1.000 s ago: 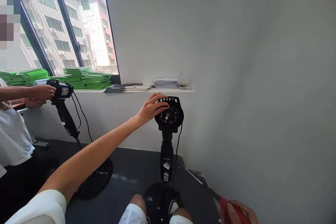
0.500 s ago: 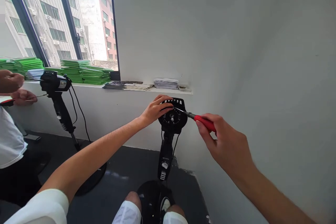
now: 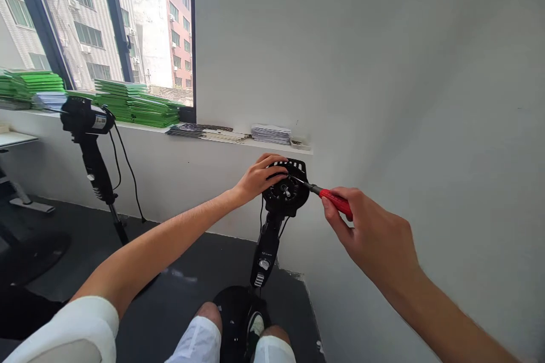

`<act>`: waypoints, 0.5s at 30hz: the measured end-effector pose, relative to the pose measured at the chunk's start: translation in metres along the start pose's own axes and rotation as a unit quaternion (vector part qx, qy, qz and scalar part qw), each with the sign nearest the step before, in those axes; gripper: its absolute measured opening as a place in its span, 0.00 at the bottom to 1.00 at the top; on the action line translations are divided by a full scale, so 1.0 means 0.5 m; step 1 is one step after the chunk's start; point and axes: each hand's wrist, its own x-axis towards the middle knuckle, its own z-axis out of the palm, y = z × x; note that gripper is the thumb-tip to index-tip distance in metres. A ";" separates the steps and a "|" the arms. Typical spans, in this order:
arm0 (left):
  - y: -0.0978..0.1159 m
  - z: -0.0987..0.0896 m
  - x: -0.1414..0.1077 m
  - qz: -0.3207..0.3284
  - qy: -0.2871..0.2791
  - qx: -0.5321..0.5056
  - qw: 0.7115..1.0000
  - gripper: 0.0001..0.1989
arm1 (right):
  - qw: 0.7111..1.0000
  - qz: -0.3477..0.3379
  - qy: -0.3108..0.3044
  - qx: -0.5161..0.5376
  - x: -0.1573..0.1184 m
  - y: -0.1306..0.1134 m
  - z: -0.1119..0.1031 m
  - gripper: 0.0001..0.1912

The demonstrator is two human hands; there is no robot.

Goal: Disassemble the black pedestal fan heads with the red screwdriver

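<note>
A black fan motor head point(image 3: 286, 193) sits on a black stand point(image 3: 264, 258) between my knees. My left hand point(image 3: 260, 177) lies over the upper left of the head, fingers wrapped on its edge. In my right hand point(image 3: 368, 221) is a red-handled screwdriver point(image 3: 336, 202); its shaft points left and its tip meets the head near my left fingertips. Whatever lies under the tip is too small to make out.
A second black fan stand point(image 3: 96, 167) with a hanging cord is at the left. Green stacks point(image 3: 131, 105), papers point(image 3: 271, 134) and a small tray point(image 3: 300, 143) line the window sill. A wall rises at the right.
The view has shifted slightly. The fan head has tilted a little rightward, with both my hands following. The other person's hands and shirt at the left have left the view.
</note>
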 end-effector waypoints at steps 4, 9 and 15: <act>0.002 0.001 0.000 0.009 0.025 -0.002 1.000 0.08 | 0.999 -0.031 0.004 -0.021 0.006 -0.001 -0.003 0.06; 0.001 0.005 -0.002 -0.001 0.024 -0.010 1.000 0.09 | 0.997 -0.062 -0.001 -0.051 0.022 -0.001 -0.010 0.08; -0.008 0.016 0.002 -0.013 0.018 -0.009 1.000 0.11 | 0.983 -0.083 -0.037 -0.159 0.099 -0.014 -0.020 0.24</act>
